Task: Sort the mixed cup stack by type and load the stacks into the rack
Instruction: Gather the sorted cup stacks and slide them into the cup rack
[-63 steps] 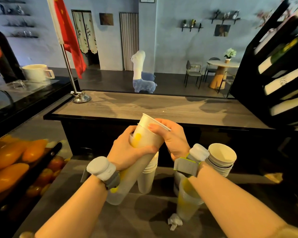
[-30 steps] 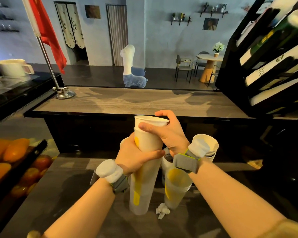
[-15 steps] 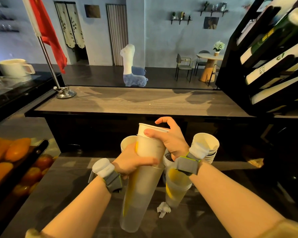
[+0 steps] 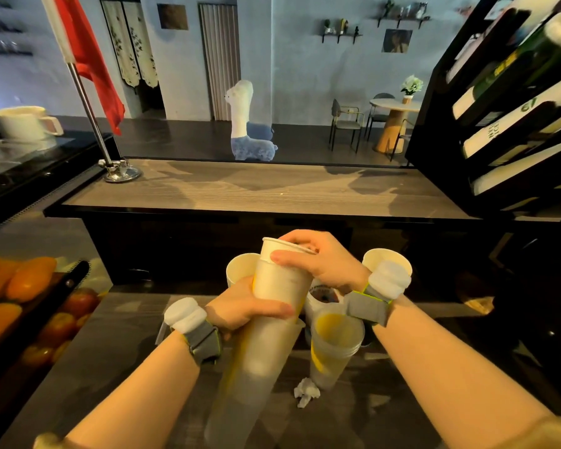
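Observation:
My left hand (image 4: 245, 307) grips the middle of a long mixed cup stack (image 4: 250, 367) of frosted plastic cups, held tilted above the lower counter. A white paper cup (image 4: 280, 254) sits in its top end, and my right hand (image 4: 321, 259) pinches that cup's rim with thumb and fingers. Behind the hands stand sorted stacks: a paper cup stack (image 4: 238, 270) on the left, another paper cup stack (image 4: 391, 256) on the right, and a frosted plastic stack with yellow print (image 4: 334, 345) below my right wrist. The black rack (image 4: 434, 131) rises at the right.
A crumpled paper scrap (image 4: 306, 391) lies on the lower counter (image 4: 117, 367). A raised wooden bar top (image 4: 256, 189) runs behind, with a flag stand (image 4: 119, 173) at its left end. Fruit (image 4: 17, 286) fills a case at the left. The rack's slots hold bottles (image 4: 512, 66).
The held stack has tipped from near upright to a lean, its bottom end swinging down and toward me. My right hand stays on the top paper cup's rim.

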Motion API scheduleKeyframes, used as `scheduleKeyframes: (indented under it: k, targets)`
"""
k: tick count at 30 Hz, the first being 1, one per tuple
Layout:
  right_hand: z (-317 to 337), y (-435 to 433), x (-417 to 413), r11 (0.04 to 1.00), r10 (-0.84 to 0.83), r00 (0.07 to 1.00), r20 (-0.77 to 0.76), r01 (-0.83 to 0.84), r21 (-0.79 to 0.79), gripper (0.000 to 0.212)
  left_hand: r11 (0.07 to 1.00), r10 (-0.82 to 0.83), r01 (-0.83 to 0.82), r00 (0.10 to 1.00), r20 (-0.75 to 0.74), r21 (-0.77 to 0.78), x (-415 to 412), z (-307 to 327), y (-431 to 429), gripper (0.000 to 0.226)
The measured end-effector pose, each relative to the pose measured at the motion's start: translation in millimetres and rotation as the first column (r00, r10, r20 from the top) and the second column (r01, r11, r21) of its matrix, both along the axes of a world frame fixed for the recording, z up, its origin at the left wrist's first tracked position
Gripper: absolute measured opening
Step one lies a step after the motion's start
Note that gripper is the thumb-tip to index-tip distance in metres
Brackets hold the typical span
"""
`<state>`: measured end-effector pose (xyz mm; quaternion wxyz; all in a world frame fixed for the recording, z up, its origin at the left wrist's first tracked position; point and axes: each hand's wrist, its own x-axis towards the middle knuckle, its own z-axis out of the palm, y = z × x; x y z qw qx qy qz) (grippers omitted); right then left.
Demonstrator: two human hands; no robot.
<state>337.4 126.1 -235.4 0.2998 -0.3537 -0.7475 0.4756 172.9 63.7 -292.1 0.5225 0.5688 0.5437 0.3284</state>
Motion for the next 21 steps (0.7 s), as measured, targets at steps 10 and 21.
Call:
scheduleKeyframes:
  k: [10, 21]
  targets:
    - [7.5, 17.4, 12.9, 0.983, -0.174, 0.949, 0.263, 0.154, 0.098, 0.038, 0.979, 0.185, -0.112, 0.829, -0.528, 0.168, 0.6, -28.7, -2.3, 0.089]
    - [44.2, 32.4, 38.5, 0.916, -0.319, 0.944, 0.09, 0.282, 0.284, 0.039, 0.975, 0.148, -0.071, 0.915, -0.374, 0.212, 7.2, -34.5, -6.4, 0.092]
